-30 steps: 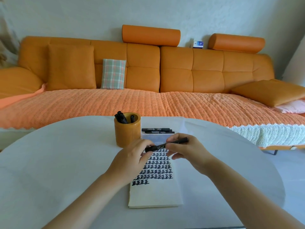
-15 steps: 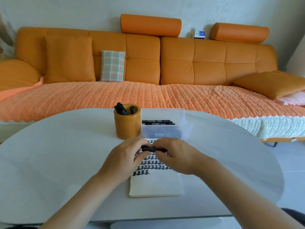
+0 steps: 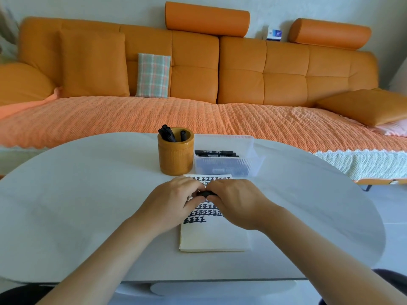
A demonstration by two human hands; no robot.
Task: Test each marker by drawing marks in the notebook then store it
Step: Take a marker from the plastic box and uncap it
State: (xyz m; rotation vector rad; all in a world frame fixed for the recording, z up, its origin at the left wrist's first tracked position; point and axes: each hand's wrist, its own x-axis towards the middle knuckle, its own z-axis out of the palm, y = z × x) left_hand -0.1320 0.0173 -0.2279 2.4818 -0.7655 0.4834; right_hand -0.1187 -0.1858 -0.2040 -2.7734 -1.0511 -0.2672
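Head view, one moment, directions taken with 12 o'clock pointing away from the person.

Hands: the left hand [image 3: 174, 201] and right hand [image 3: 237, 201] meet knuckle to knuckle above the notebook [image 3: 215, 238]. Each has its fingers curled round one end of a black marker [image 3: 206, 193], of which only a short middle part shows. The two-ended grip suits pulling a cap off or pressing one on. Which of the two it is cannot be told.

Placement: the notebook lies flat on the desk [image 3: 88, 194], its upper half filled with rows of black marks and its lower half blank. The marker is held over the written rows, so the next mark could be made close by.

At 12 o'clock of the notebook stands a clear plastic box [image 3: 226, 166] holding several markers [image 3: 217, 153] laid flat. A wooden cup [image 3: 176, 157] with upright markers [image 3: 169, 133] stands just beside the box at its 9 o'clock. Both are within easy reach, which suits a pick, test and store cycle.

Clearances: the notebook's far edge sits close to the box wall, leaving little room at 12 o'clock. Bare desk extends at 9 and 3 o'clock. The rounded desk edge lies well apart at 3 o'clock and nearer at 6 o'clock.
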